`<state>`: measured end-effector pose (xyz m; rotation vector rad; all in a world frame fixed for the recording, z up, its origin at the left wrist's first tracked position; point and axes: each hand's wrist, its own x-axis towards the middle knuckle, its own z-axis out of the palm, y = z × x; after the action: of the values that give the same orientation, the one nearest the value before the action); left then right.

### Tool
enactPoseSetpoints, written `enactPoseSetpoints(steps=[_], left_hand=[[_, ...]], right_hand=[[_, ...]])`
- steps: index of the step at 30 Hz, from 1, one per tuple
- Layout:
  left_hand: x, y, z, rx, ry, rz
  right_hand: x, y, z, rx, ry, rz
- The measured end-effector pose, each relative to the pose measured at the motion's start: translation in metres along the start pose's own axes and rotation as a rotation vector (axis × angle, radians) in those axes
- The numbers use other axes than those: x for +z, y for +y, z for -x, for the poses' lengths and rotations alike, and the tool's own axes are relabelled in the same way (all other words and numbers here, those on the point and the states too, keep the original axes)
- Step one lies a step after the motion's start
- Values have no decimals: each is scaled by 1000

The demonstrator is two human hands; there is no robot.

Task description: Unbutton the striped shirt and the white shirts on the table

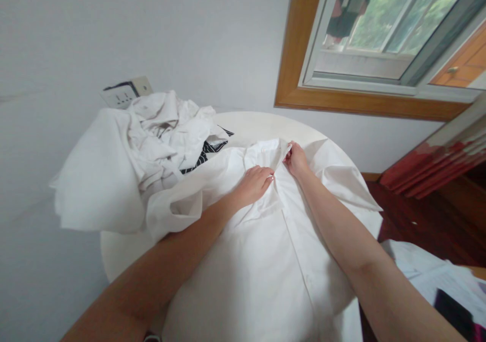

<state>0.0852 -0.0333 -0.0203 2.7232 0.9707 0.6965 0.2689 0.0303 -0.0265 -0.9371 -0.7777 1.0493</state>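
Observation:
A white short-sleeved shirt [266, 251] lies spread front-up on a round white table [254, 124], collar away from me. My left hand [253, 182] rests on the shirt's chest just below the collar, fingers curled and pressed on the placket edge. My right hand [295, 159] pinches the collar's front edge at the neck opening. The two hands sit close together on either side of the button line.
A heap of crumpled white clothes [152, 144] with a black striped piece [207, 152] covers the table's left part, hanging over the edge. A wall socket [127, 93] is behind it. A wooden-framed window [379, 43] is at upper right, dark red floor [417, 215] at right.

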Motion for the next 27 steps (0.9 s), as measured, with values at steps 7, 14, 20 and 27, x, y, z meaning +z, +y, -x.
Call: enactPoseSetpoints(steps=[7, 14, 20, 27], left_hand=[[1, 2, -3, -98, 48, 114], [5, 2, -2, -156, 54, 132], [2, 7, -1, -89, 41, -53], [1, 7, 1, -7, 58, -73]], right_hand=[[0, 2, 0, 1, -27, -11], [3, 1, 4, 34, -60, 71], [5, -1, 7, 46, -73, 54], [3, 2, 4, 45, -46, 16]])
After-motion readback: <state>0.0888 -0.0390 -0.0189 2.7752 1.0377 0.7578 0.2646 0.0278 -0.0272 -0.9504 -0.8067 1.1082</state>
